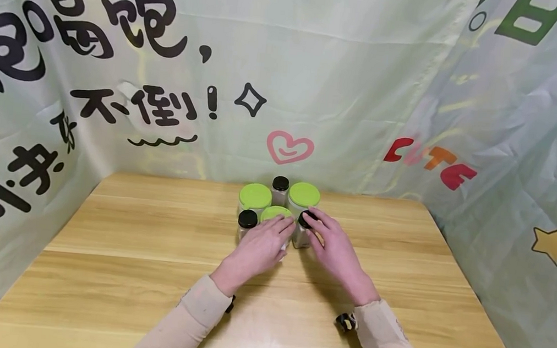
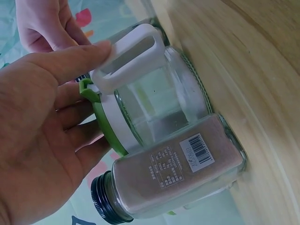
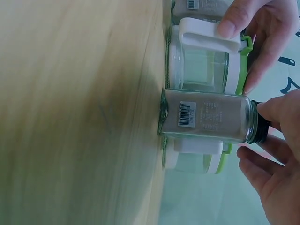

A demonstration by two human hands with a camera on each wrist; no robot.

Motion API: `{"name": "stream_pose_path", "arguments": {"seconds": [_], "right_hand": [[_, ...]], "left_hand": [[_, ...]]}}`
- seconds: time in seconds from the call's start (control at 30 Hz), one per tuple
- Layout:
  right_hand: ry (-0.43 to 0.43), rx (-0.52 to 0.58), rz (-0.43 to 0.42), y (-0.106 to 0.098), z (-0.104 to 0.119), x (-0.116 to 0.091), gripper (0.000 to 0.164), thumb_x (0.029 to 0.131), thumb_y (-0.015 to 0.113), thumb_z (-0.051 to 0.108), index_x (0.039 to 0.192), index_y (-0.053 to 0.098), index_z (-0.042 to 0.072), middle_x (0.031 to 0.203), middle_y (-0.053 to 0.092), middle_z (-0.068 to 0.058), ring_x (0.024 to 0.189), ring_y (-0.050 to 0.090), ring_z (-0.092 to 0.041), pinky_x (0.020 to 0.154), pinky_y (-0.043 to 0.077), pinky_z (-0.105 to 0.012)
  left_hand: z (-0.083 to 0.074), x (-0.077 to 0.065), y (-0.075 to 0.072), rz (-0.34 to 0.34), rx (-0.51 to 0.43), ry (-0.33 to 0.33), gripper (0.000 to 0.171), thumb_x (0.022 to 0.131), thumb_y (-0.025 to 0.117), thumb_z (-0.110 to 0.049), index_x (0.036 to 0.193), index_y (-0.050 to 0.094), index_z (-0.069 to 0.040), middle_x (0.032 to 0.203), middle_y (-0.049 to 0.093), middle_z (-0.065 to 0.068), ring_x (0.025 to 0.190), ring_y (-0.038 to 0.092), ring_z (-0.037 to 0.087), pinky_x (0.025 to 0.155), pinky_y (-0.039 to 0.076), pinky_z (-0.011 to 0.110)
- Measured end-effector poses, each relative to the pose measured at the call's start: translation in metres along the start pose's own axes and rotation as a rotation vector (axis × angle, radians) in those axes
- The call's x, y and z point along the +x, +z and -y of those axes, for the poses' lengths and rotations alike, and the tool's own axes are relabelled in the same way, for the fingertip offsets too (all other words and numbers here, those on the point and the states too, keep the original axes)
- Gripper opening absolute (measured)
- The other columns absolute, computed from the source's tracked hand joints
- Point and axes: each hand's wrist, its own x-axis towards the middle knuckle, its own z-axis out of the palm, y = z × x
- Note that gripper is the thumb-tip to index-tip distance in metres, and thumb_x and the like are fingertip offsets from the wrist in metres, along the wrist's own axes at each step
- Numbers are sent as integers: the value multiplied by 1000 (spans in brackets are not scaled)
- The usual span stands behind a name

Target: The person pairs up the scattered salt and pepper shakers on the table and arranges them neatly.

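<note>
My left hand (image 1: 258,244) lies over the front glass jar with a green lid (image 1: 275,212). In the left wrist view its thumb rests on the jar's white handle (image 2: 133,51), while the fingers reach round the green lid. My right hand (image 1: 338,251) pinches the black cap (image 3: 260,123) of a square glass bottle (image 3: 206,115) full of greyish-brown powder. This bottle stands upright just right of the front jar. A matching powder bottle (image 2: 173,164) stands at the jar's left side, with a barcode label facing the wrist camera.
Behind the front row are two more green-lidded jars (image 1: 255,196) and a third black-capped bottle (image 1: 280,189) between them. All stand clustered near the far edge of the wooden table (image 1: 150,273). A printed cloth (image 1: 355,92) hangs behind and along both sides.
</note>
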Motion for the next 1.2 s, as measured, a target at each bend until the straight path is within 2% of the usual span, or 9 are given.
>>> {"name": "stream_pose_path", "arguments": {"seconds": [0.23, 0.5, 0.67, 0.97, 1.2], "right_hand": [[-36, 34, -73, -3, -1, 0, 37, 93, 76, 1, 130, 70, -1, 139, 62, -22, 125, 63, -39, 104, 55, -51], [12, 56, -78, -9, -1, -5, 35, 93, 76, 1, 128, 71, -2, 135, 62, -21, 119, 66, -38, 97, 58, -50], [10, 63, -90, -16, -4, -13, 35, 92, 77, -1, 126, 72, -3, 132, 63, -21, 112, 68, -37, 90, 61, -49], [5, 48, -92, -27, -10, -26, 35, 91, 77, -2, 126, 72, -2, 131, 63, -19, 110, 69, -36, 84, 62, -48], [12, 52, -82, -38, -13, -37, 35, 91, 77, -3, 126, 72, -2, 131, 62, -20, 108, 70, -35, 83, 63, -46]], "left_hand": [[1, 2, -1, -15, -31, 45, 67, 91, 83, -29, 148, 57, -6, 155, 53, 11, 143, 49, 32, 119, 42, 47], [6, 6, -1, 21, -104, 62, 70, 87, 85, -37, 148, 60, -12, 157, 51, 6, 144, 46, 27, 120, 39, 52], [7, 8, 0, 26, -121, 93, 71, 85, 86, -42, 146, 62, -15, 156, 51, 2, 144, 46, 25, 121, 38, 51], [-2, 10, 3, 10, -101, 137, 71, 86, 83, -48, 147, 62, -18, 156, 52, 2, 143, 46, 24, 121, 38, 49], [-11, 12, 3, 28, -112, 168, 71, 88, 80, -51, 148, 61, -19, 156, 52, -2, 144, 45, 21, 124, 34, 43]]}}
